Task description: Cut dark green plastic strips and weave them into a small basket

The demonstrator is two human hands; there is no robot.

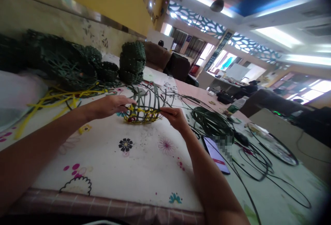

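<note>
A half-woven basket [144, 115] stands on the flowered tablecloth in front of me. Yellow strips are woven into its low wall, and loose dark green uprights [151, 95] rise above it. A flat green strip [152, 109] runs across the uprights at the top of the woven part. My right hand [174, 115] pinches this strip at the basket's right side. On the left side, my left hand [117, 105] is closed on the strip beside the wall, its fingertips partly hidden by the uprights.
Finished dark green baskets [132, 59] stand along the wall. Yellow strips [62, 97] lie at the left near a whitish plastic bag [18, 94]. A coil of green strip [210, 120], a phone [217, 156] and loose loops [258, 163] lie to the right.
</note>
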